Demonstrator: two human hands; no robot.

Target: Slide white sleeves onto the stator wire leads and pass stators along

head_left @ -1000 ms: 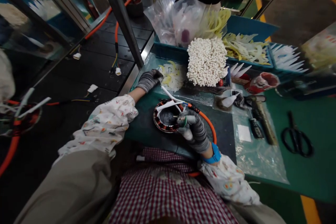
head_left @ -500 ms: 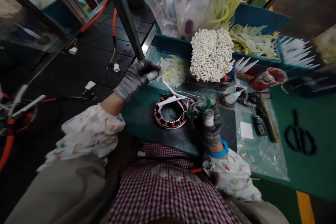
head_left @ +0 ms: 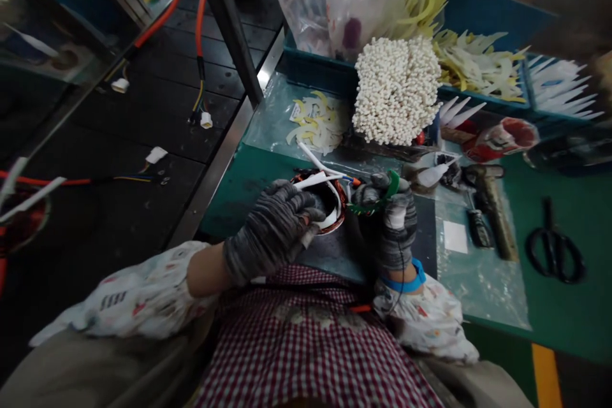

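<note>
On the near left of the green bench (head_left: 549, 325), a gloved left hand (head_left: 272, 233) curls closed over a copper-wound stator ring (head_left: 338, 199), probably heavy, stiff, best held by its outer rim, while the gloved right hand (head_left: 394, 223) pinches a small green piece (head_left: 393, 183) just beside it.

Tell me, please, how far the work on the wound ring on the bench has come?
Done: the stator is wound with copper and white sleeves cover its leads. In hand: the left hand curls over the stator's rim; the right hand holds a green tool beside it. Left: unclear how much; a pile of pale slips lies behind, and the scissors lie untouched.
</note>
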